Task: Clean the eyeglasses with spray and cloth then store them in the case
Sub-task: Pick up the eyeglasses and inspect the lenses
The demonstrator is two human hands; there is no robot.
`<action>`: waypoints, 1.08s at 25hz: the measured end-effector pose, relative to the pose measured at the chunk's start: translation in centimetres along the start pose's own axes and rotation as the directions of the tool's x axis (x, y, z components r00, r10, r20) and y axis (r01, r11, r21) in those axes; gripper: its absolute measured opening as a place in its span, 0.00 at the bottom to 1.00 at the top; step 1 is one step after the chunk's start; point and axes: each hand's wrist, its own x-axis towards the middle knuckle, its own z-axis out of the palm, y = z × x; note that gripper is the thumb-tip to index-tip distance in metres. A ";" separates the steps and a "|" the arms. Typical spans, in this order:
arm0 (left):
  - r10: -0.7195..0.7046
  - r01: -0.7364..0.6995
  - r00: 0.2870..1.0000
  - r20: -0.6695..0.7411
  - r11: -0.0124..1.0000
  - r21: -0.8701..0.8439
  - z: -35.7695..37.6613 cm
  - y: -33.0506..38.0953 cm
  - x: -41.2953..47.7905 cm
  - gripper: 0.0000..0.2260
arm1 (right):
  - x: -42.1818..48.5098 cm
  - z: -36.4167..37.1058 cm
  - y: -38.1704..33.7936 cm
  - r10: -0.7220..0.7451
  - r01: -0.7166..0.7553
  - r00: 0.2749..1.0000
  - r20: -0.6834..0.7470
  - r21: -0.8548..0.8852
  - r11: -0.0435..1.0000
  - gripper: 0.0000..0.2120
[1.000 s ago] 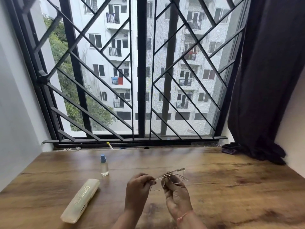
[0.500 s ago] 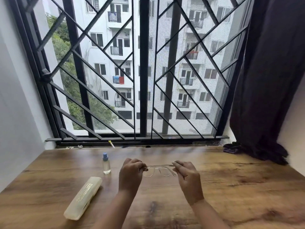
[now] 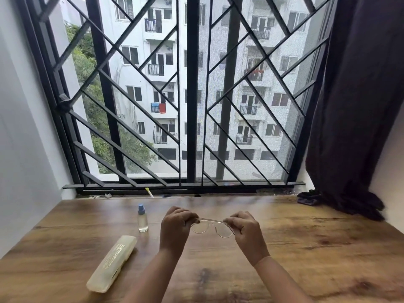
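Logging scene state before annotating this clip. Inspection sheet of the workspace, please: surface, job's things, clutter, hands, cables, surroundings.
Surface: brown wood-grain tabletop.
Job's things: clear-framed eyeglasses held between the hands; small clear spray bottle with blue cap upright; pale yellow oblong plastic case closed, lying at left; cleaning cloth not identified.
Clutter: small yellow-tipped stick on the sill; dark crumpled fabric by the curtain foot.
Grippers: left hand and right hand each pinch one end of the eyeglasses.
Cables: nothing seen.
Surroundings: black metal window grille; dark curtain at right.
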 end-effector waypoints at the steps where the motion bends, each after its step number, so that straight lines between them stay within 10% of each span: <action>1: -0.013 0.013 1.000 -0.013 0.999 -0.039 0.0 0.0 0.1 0.07 | 0.2 -0.1 -0.2 0.011 -0.010 1.000 -0.004 0.015 1.000 0.09; 8: -0.212 0.217 0.976 0.058 0.894 -0.392 -0.7 -0.1 0.3 0.12 | 1.5 -1.2 -0.6 -0.024 0.022 0.998 0.059 0.032 0.999 0.13; 14: -0.447 0.397 0.871 0.203 0.397 -0.828 -0.9 1.2 1.1 0.18 | 1.5 -1.3 -0.5 0.038 -0.040 0.998 0.046 0.049 0.998 0.14; 27: -0.434 0.297 0.901 -0.015 0.642 -0.707 -0.2 0.6 0.6 0.21 | 1.2 -0.9 -0.8 0.056 -0.055 0.998 -0.015 0.060 0.997 0.17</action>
